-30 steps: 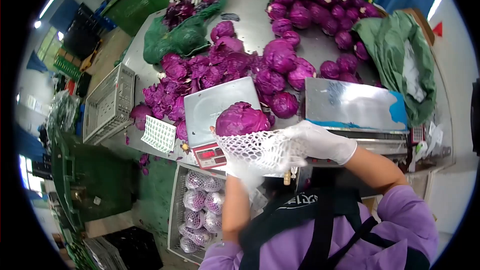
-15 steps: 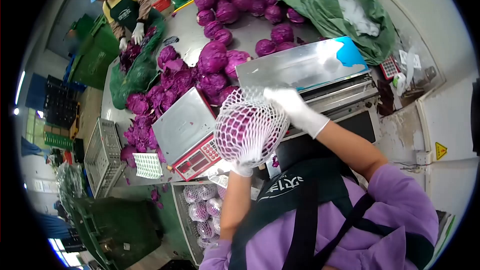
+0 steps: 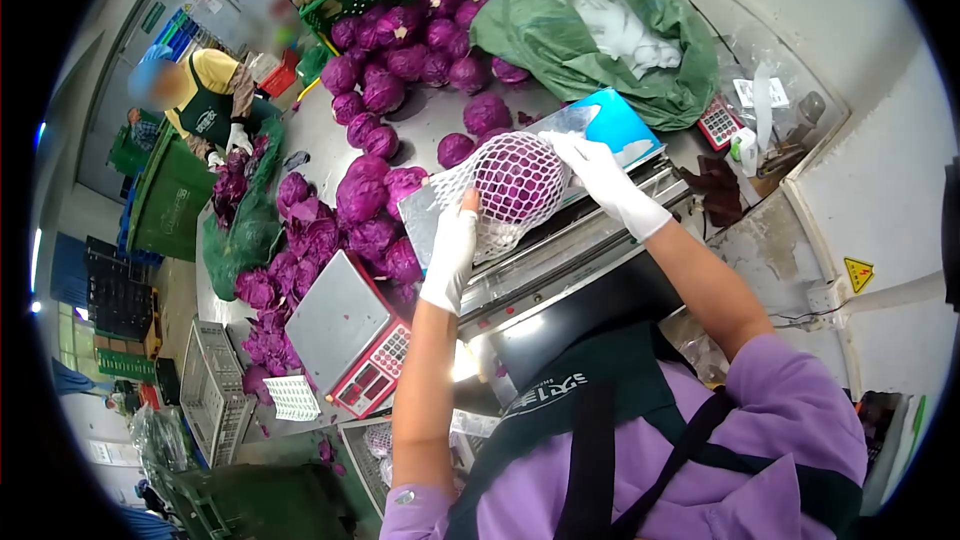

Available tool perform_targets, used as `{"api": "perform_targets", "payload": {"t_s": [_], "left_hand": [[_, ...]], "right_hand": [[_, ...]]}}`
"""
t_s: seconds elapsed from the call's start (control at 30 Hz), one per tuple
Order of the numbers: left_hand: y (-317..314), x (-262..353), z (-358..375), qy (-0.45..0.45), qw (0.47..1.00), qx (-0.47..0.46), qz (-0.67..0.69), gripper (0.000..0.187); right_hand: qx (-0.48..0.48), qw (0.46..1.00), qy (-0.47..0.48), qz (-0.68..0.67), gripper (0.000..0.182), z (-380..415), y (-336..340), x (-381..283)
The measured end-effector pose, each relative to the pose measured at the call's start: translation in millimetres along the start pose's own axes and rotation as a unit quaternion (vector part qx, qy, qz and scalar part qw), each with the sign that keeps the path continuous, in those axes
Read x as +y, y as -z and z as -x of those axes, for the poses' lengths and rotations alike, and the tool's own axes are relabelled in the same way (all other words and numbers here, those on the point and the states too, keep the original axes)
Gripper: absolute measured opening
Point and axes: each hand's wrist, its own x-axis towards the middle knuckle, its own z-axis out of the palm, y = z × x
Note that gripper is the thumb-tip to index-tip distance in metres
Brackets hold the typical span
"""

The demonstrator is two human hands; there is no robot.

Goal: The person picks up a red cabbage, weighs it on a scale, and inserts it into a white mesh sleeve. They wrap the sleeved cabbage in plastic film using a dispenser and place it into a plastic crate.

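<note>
A red cabbage (image 3: pixel 517 176) sits inside a white foam net sleeve (image 3: pixel 455 183), held up over a metal-topped wrapping machine (image 3: pixel 424 223). My left hand (image 3: pixel 455 252), in a white glove with a bare thumb tip showing, grips the sleeve on the left side. My right hand (image 3: pixel 607 180), also in a white glove, has its fingers closed on the net at the cabbage's right side. Loose purple cabbages (image 3: pixel 362 190) lie just beyond my left hand. The undersides of both hands are partly hidden.
A scale (image 3: pixel 345 325) with a red keypad stands at the left. More cabbages (image 3: pixel 400 60) and a green bag (image 3: pixel 600 30) lie at the back. A co-worker (image 3: pixel 215 100) handles leaves by a green net bag (image 3: pixel 240 240). A grey crate (image 3: pixel 210 390) stands left of the table.
Both hands and the netted cabbage have moved from beside the scale to above the machine. My left hand went from beneath the sleeve's gathered end to its left side. The view has shifted.
</note>
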Motion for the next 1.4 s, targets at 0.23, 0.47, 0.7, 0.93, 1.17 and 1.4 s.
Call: {"api": "perform_targets", "payload": {"t_s": [0.23,0.47,0.7,0.93,1.17,1.4], "left_hand": [[-28.6,28.9,-19.4,0.115,0.985,0.005,-0.127,0.048],[48.5,-17.7,-12.5,-0.102,0.936,0.033,-0.335,0.044],[101.8,-37.3,52.4,-0.316,0.585,-0.253,-0.703,0.063],[63.1,-62.6,25.4,-0.297,0.633,-0.215,-0.682,0.048],[48.1,-51.2,73.2,-0.207,0.868,-0.019,-0.45,0.026],[41.7,48.7,144.2,-0.225,0.901,0.017,-0.372,0.026]], "right_hand": [[0.06,0.986,0.039,0.15,0.038,-48.7,37.5,79.2],[-0.011,0.932,0.006,0.361,0.041,-25.9,94.8,21.1],[-0.281,0.576,0.323,0.697,0.05,39.8,171.9,-17.0],[-0.308,0.536,0.358,0.7,0.032,16.0,155.5,10.5],[-0.113,0.779,0.268,0.556,0.017,51.8,154.6,16.1],[0.023,0.953,-0.126,0.275,0.019,122.3,136.5,-121.6]]}}
